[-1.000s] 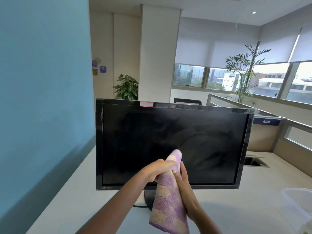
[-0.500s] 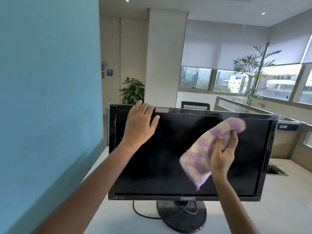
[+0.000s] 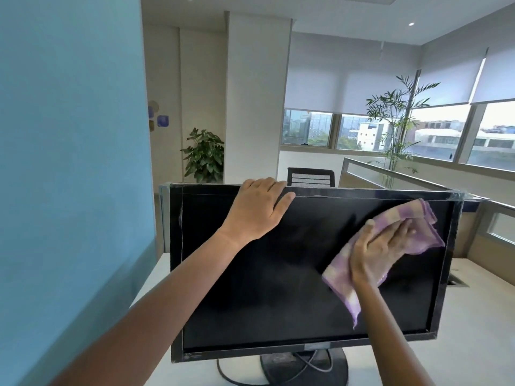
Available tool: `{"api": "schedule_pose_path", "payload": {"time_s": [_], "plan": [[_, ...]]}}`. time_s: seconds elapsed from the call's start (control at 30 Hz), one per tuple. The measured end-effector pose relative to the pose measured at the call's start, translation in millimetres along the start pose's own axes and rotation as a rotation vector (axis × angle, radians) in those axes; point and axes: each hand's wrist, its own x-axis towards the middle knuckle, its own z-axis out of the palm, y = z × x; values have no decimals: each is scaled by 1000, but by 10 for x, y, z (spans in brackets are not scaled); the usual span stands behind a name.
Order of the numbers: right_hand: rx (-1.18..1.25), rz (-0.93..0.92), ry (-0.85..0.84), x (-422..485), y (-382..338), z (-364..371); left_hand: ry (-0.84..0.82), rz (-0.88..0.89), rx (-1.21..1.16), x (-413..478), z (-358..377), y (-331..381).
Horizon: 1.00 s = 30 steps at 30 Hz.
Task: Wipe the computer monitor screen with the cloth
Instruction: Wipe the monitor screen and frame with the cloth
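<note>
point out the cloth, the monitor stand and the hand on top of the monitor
cloth (image 3: pixel 420 215), head view, upper purple-checked fold against the screen
monitor stand (image 3: pixel 306 369), head view, round black base
left hand (image 3: pixel 259 210), head view, back of the hand

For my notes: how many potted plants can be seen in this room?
2: a broad-leaf plant left of the pillar, behind the monitor, and a tall thin plant by the windows; others may be hidden.

left hand (image 3: pixel 257 210) now gripping monitor (image 3: pixel 278 288) top, cloth (image 3: pixel 390 246) pressed flat

Cloth (image 3: pixel 348 270) flat against monitor screen (image 3: pixel 278 274)
</note>
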Motion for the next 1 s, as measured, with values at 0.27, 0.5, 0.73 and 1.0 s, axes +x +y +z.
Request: {"api": "schedule_pose_path", "payload": {"time_s": [0.27,0.5,0.73,1.0], "plan": [[-214,-581,-273,-1040,-698,378,-15,-15,-96,280,193,394],[-308,-1208,-193,-462,-192,301,78,-42,-153,356,249,489],[-344,-859,-23,440,759,-125,46,-36,-222,371,271,457],[-105,1,87,435,981,-212,-21,-6,-230,320,182,379]]}}
